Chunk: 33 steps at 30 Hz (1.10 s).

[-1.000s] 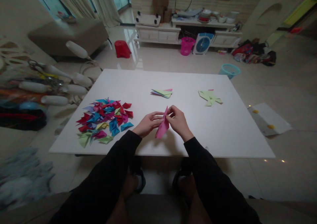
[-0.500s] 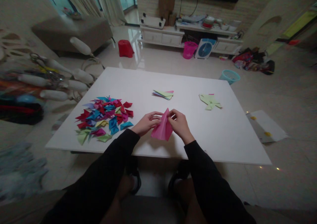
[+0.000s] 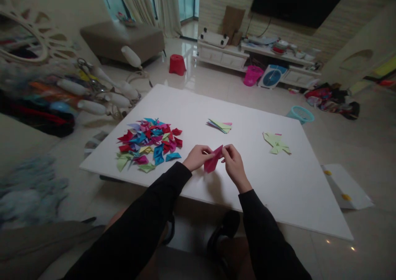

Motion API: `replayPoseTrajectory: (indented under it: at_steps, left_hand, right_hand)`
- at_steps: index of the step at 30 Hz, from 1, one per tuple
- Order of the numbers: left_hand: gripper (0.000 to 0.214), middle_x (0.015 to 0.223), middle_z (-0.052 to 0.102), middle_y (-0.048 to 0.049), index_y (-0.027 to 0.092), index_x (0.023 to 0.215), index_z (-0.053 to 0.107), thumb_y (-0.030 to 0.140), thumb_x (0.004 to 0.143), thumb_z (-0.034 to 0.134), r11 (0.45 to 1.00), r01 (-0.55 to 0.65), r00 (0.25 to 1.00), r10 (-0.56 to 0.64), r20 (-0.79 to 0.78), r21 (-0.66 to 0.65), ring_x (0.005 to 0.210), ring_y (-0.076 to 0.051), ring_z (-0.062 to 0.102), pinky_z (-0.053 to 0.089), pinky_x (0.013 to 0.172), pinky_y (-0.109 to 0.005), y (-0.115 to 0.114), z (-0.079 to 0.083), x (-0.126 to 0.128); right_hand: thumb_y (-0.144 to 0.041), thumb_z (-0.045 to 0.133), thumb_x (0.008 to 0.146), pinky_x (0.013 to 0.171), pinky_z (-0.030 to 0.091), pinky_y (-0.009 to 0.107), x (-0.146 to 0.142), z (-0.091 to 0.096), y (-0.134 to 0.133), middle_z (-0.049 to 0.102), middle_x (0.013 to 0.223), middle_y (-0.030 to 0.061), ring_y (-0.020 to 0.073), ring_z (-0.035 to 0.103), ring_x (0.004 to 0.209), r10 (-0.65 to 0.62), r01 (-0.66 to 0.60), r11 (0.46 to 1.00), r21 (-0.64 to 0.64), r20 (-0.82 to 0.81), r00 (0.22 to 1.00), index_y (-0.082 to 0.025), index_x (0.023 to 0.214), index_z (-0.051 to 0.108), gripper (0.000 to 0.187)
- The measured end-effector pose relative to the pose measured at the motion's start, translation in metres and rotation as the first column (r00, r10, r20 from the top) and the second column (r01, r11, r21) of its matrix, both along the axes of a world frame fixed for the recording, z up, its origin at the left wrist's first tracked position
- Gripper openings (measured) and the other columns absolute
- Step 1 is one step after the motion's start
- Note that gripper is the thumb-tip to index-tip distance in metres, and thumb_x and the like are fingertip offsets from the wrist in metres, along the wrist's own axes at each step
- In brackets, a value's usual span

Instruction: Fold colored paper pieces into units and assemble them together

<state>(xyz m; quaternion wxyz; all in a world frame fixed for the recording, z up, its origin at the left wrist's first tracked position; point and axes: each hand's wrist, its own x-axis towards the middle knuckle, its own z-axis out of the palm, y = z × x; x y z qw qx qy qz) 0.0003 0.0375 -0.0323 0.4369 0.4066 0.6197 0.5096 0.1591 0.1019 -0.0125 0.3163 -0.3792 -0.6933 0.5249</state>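
Note:
A pink sheet of paper, partly folded, hangs between my two hands just above the white board. My left hand pinches its left side, fingers closed. My right hand pinches its upper right corner, fingers closed too. Left of my hands lies a heap of several folded paper triangles in red, blue, pink and green. Beyond my hands rests a small stack of folded sheets, and at the right a few light green folded pieces.
The white board lies low over a glossy tiled floor. A rack with white pegs and scissors stands at the left. A red stool, pink bin, teal basket and white sheet sit around it.
The pink paper was opened out wider half a second ago and is now folded smaller between my fingers. My view has swung to the left and tilted, so the board appears shifted right.

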Motion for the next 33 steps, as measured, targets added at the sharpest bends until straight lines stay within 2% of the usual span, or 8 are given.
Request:
replayPoseTrajectory:
  at_steps: [6, 12, 17, 22, 24, 26, 29, 33]
  left_hand:
    - [0.026, 0.076, 0.077, -0.0081, 0.012, 0.083, 0.082, 0.035, 0.08, 0.07, 0.997, 0.078, 0.988, -0.074, -0.134, 0.02, 0.07, -0.017, 0.066, 0.047, 0.067, -0.025, -0.005, 0.012, -0.015]
    - [0.026, 0.074, 0.075, -0.0071, 0.011, 0.084, 0.083, 0.024, 0.082, 0.06, 0.99, 0.139, 0.989, -0.138, -0.056, 0.01, 0.068, -0.016, 0.063, 0.047, 0.067, -0.025, -0.008, 0.014, -0.026]
    - [0.022, 0.077, 0.076, -0.0082, 0.01, 0.085, 0.081, 0.028, 0.077, 0.071, 0.979, 0.19, 0.981, -0.191, 0.016, 0.078, 0.07, -0.017, 0.064, 0.047, 0.066, -0.025, -0.01, 0.01, -0.028]
    - [0.007, 0.072, 0.073, -0.0058, 0.011, 0.076, 0.076, 0.016, 0.072, 0.073, 0.993, -0.073, 0.996, 0.068, 0.056, 0.092, 0.069, -0.015, 0.065, 0.048, 0.065, -0.025, -0.011, 0.014, -0.038]
    - [0.005, 0.068, 0.071, -0.0045, 0.011, 0.072, 0.072, 0.009, 0.067, 0.073, 0.974, -0.209, 0.971, 0.196, 0.139, 0.084, 0.065, -0.014, 0.063, 0.048, 0.063, -0.024, -0.013, 0.018, -0.042]
    - [0.012, 0.061, 0.067, -0.0025, 0.012, 0.067, 0.065, 0.004, 0.064, 0.073, 0.965, -0.255, 0.943, 0.233, 0.238, 0.067, 0.06, -0.013, 0.062, 0.048, 0.059, -0.023, -0.015, 0.023, -0.042]
    - [0.019, 0.058, 0.065, -0.0019, 0.012, 0.068, 0.06, 0.001, 0.065, 0.075, 0.98, -0.194, 0.879, 0.152, 0.452, 0.048, 0.056, -0.013, 0.063, 0.053, 0.059, -0.025, -0.02, 0.03, -0.037]
    - [0.015, 0.065, 0.07, -0.0071, 0.009, 0.077, 0.063, 0.0, 0.072, 0.074, 0.985, -0.165, 0.774, 0.16, 0.613, -0.048, 0.058, -0.015, 0.069, 0.059, 0.066, -0.029, -0.025, 0.038, -0.034]
  right_hand:
    - [-0.053, 0.069, 0.086, 0.06, 0.048, 0.028, -0.011, -0.009, 0.001, 0.066, 0.079, 0.0021, 0.0175, 0.065, 0.073, 0.01, -0.012, 0.999, -0.04, -0.038, 0.999, -0.021, 0.083, 0.062, 0.033]
    - [-0.048, 0.085, 0.07, 0.056, 0.046, 0.028, -0.023, -0.021, 0.0, 0.067, 0.078, 0.0012, 0.0154, 0.059, 0.065, -0.029, 0.014, 0.989, -0.144, -0.107, 0.994, -0.021, 0.091, 0.066, 0.039]
    - [-0.043, 0.084, 0.075, 0.06, 0.044, 0.029, -0.028, -0.026, 0.0, 0.067, 0.077, 0.0016, 0.0131, 0.054, 0.062, -0.003, -0.022, 0.986, -0.165, -0.147, 0.989, -0.019, 0.086, 0.068, 0.03]
    - [-0.047, 0.072, 0.086, 0.065, 0.047, 0.033, -0.026, -0.014, -0.007, 0.068, 0.087, 0.0055, 0.0192, 0.062, 0.075, -0.072, 0.074, 0.996, 0.047, -0.032, 0.997, -0.02, 0.096, 0.067, 0.03]
    - [-0.047, 0.07, 0.087, 0.075, 0.05, 0.039, -0.024, -0.004, -0.018, 0.069, 0.099, 0.0096, 0.0246, 0.064, 0.091, -0.123, 0.098, 0.924, 0.369, 0.045, 0.991, -0.021, 0.1, 0.067, 0.029]
    - [-0.044, 0.073, 0.086, 0.09, 0.046, 0.047, -0.025, 0.005, -0.032, 0.069, 0.111, 0.012, 0.0296, 0.062, 0.107, -0.165, 0.022, 0.724, 0.689, 0.142, 0.976, -0.024, 0.103, 0.068, 0.027]
    - [-0.036, 0.075, 0.086, 0.099, 0.033, 0.051, -0.031, 0.011, -0.049, 0.072, 0.115, 0.0114, 0.033, 0.057, 0.117, -0.273, -0.118, 0.471, 0.874, 0.272, 0.923, -0.025, 0.107, 0.069, 0.024]
    - [-0.023, 0.06, 0.095, 0.096, 0.026, 0.049, -0.037, 0.013, -0.052, 0.076, 0.098, 0.0071, 0.0291, 0.06, 0.108, -0.372, -0.156, 0.427, 0.891, 0.331, 0.867, -0.025, 0.097, 0.07, 0.011]
